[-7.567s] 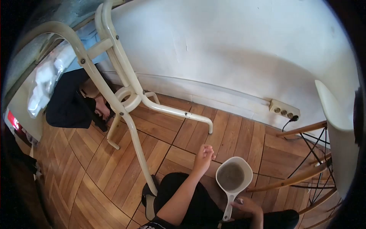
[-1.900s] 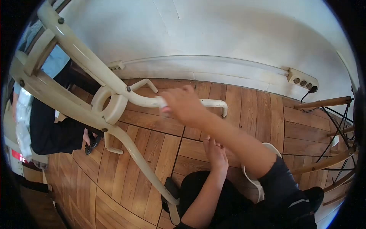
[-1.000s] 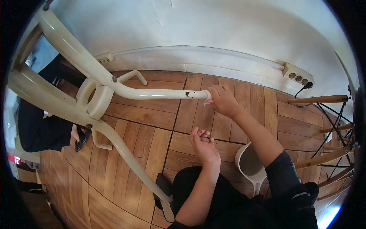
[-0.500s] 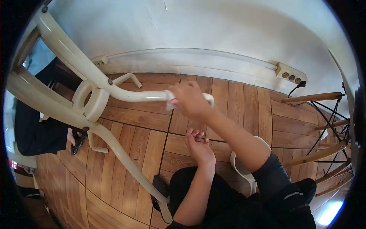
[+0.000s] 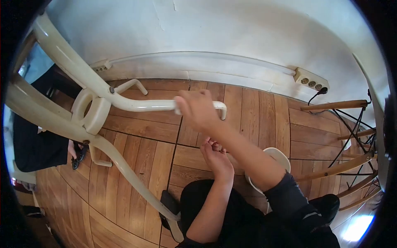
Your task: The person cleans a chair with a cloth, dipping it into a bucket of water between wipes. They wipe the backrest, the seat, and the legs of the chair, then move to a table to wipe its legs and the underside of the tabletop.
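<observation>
My right hand (image 5: 198, 109) is wrapped round the upper leg of a cream metal stand (image 5: 144, 105), with a bit of white cloth (image 5: 178, 108) showing under its fingers. Below it my left hand (image 5: 218, 159) is raised palm up over my knees, its fingers partly curled and apart, holding nothing. The stand's lower leg (image 5: 132, 177) reaches down to my shoe (image 5: 170, 206). Partly behind my right forearm a white container (image 5: 279, 156) rests on the floor.
A power strip (image 5: 311, 80) with a black plug sits on the white wall (image 5: 231, 33). Wooden chair legs (image 5: 337, 105) with black rods stand at the right. At the left another person in dark clothes (image 5: 39, 144) is partly visible behind the stand.
My right hand has shifted slightly along the leg, and less of the white cloth shows. The view has moved a little; my left hand keeps much the same pose.
</observation>
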The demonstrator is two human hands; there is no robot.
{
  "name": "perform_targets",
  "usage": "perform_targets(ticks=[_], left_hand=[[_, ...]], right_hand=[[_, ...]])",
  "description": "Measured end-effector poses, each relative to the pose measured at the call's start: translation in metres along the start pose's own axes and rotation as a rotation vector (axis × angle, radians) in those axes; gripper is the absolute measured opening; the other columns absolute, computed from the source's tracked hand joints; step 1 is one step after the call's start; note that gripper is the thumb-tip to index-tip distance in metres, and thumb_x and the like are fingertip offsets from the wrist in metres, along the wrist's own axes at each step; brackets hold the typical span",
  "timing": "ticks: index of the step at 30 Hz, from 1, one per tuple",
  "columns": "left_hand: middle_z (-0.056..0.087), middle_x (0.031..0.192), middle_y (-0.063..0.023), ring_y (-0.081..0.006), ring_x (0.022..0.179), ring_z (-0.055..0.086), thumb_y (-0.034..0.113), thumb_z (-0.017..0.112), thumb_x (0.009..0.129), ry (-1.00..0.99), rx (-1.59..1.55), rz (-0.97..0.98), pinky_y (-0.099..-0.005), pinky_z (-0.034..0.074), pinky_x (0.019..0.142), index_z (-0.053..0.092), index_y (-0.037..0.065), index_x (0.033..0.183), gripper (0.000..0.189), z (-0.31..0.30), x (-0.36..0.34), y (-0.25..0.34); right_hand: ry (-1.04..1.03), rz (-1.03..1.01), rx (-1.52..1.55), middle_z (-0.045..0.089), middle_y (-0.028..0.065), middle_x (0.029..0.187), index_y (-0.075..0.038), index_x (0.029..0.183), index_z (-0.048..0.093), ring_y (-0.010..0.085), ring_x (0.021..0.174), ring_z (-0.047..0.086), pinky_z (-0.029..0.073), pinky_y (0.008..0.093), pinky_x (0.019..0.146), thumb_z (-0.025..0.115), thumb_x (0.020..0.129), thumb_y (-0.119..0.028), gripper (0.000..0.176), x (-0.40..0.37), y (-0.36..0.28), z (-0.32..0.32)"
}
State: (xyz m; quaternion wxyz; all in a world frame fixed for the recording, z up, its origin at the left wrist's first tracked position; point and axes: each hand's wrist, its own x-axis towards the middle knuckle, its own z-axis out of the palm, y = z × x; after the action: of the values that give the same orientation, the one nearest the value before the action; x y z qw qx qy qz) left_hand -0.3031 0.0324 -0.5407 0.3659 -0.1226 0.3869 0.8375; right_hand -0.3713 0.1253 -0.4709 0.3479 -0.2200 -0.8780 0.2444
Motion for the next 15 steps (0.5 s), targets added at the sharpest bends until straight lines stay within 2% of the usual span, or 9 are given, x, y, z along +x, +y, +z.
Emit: perform_targets(ticks=[2, 4, 6, 8, 10, 11, 13, 14, 15], left_hand=[[0.046, 0.095, 0.0021, -0.0103, 0.084, 0.044, 0.029, 0.038, 0.093, -0.207, -0.028, 0.047, -0.0291, 0.033, 0.074, 0.044, 0.012, 0.108, 0.024, -0.011, 0.011, -0.004], [0.046, 0.095, 0.0020, -0.0102, 0.084, 0.044, 0.029, 0.038, 0.093, -0.127, -0.023, 0.016, -0.0290, 0.033, 0.075, 0.044, 0.012, 0.108, 0.024, -0.012, 0.003, 0.003], [0.046, 0.095, 0.0020, -0.0102, 0.085, 0.043, 0.029, 0.038, 0.094, -0.055, -0.029, -0.010, -0.0289, 0.034, 0.075, 0.044, 0.012, 0.109, 0.024, -0.007, -0.002, 0.013], [0.045, 0.095, 0.0022, -0.0106, 0.084, 0.044, 0.029, 0.039, 0.092, -0.003, 0.006, 0.009, -0.0288, 0.034, 0.074, 0.045, 0.012, 0.109, 0.024, -0.007, -0.003, 0.016], [0.046, 0.091, 0.0031, -0.0100, 0.083, 0.044, 0.030, 0.042, 0.092, 0.010, -0.006, 0.024, -0.0281, 0.034, 0.072, 0.047, 0.013, 0.105, 0.022, 0.000, -0.004, 0.014], [0.047, 0.087, 0.0039, -0.0094, 0.081, 0.044, 0.030, 0.046, 0.092, 0.014, -0.007, 0.037, -0.0275, 0.034, 0.069, 0.049, 0.013, 0.102, 0.020, 0.003, -0.006, 0.012], [0.046, 0.086, 0.0037, -0.0095, 0.081, 0.044, 0.031, 0.046, 0.092, 0.021, -0.006, 0.032, -0.0275, 0.034, 0.069, 0.049, 0.013, 0.103, 0.021, 0.003, -0.004, 0.008], [0.046, 0.086, 0.0035, -0.0096, 0.080, 0.044, 0.031, 0.046, 0.092, 0.028, -0.005, 0.026, -0.0276, 0.034, 0.069, 0.048, 0.013, 0.103, 0.022, 0.005, -0.002, 0.006], [0.046, 0.086, 0.0035, -0.0096, 0.080, 0.044, 0.031, 0.046, 0.092, 0.030, -0.004, 0.024, -0.0276, 0.034, 0.069, 0.048, 0.013, 0.103, 0.022, 0.006, -0.002, 0.004]], right_hand=[[-0.006, -0.008, 0.006, 0.058, 0.0122, 0.075, -0.006, 0.089, 0.056, 0.0313, 0.079, 0.056, 0.032, 0.0465, 0.086, 0.033, 0.095, -0.029, 0.033, 0.006, -0.016, 0.000], [-0.012, -0.007, 0.016, 0.058, 0.0120, 0.076, -0.006, 0.091, 0.056, 0.0308, 0.079, 0.056, 0.032, 0.0462, 0.086, 0.033, 0.095, -0.028, 0.032, 0.003, -0.013, 0.001], [0.023, -0.096, -0.093, 0.061, 0.0127, 0.081, -0.007, 0.093, 0.057, 0.0297, 0.078, 0.058, 0.037, 0.0475, 0.080, 0.033, 0.095, -0.029, 0.033, -0.005, 0.023, 0.003], [0.316, -0.328, -0.158, 0.062, 0.0122, 0.075, -0.008, 0.087, 0.057, 0.0291, 0.075, 0.060, 0.039, 0.0458, 0.071, 0.038, 0.093, -0.031, 0.031, -0.025, 0.080, 0.009], [-0.159, 0.281, 0.282, 0.064, 0.0132, 0.080, -0.008, 0.096, 0.057, 0.0284, 0.074, 0.062, 0.041, 0.0459, 0.063, 0.041, 0.090, -0.027, 0.025, -0.036, 0.106, -0.018], [-0.164, 0.284, 0.284, 0.064, 0.0132, 0.080, -0.008, 0.096, 0.057, 0.0284, 0.074, 0.062, 0.041, 0.0459, 0.063, 0.041, 0.090, -0.027, 0.025, -0.035, 0.106, -0.016], [-0.191, 0.039, -0.135, 0.065, 0.0127, 0.080, -0.010, 0.101, 0.055, 0.0280, 0.071, 0.064, 0.042, 0.0463, 0.059, 0.041, 0.089, -0.026, 0.024, -0.028, 0.105, -0.013], [-0.189, 0.036, -0.138, 0.065, 0.0127, 0.080, -0.010, 0.101, 0.055, 0.0280, 0.071, 0.064, 0.042, 0.0463, 0.059, 0.041, 0.089, -0.026, 0.024, -0.020, 0.092, -0.015], [-0.136, -0.026, -0.128, 0.062, 0.0154, 0.074, -0.007, 0.090, 0.058, 0.0320, 0.068, 0.061, 0.042, 0.0450, 0.060, 0.038, 0.091, -0.028, 0.029, -0.014, 0.078, -0.011]])
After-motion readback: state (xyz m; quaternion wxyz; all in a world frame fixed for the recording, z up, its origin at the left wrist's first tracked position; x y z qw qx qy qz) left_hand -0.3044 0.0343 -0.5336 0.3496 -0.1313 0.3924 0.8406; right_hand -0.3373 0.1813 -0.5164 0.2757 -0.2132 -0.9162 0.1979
